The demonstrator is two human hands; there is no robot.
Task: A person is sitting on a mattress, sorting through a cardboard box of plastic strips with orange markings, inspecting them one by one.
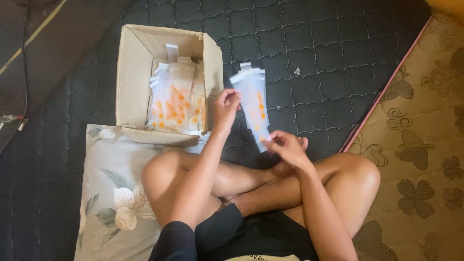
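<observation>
I sit cross-legged on a dark quilted mat point(309, 53). My left hand point(226, 107) pinches the upper end of a stack of clear plastic packets point(252, 99) with orange pieces inside. My right hand point(288, 146) grips the lower end of the same stack, holding it upright and slightly tilted above my shins. An open cardboard box point(133, 72) stands to the left of my left hand, filled with several more of the same clear packets point(176, 99) with orange pieces.
A floral grey pillow point(108, 193) lies under my left knee, touching the box's near side. A patterned brown mattress point(425, 135) with a pink edge runs along the right. A dark cable point(24, 72) trails at the far left.
</observation>
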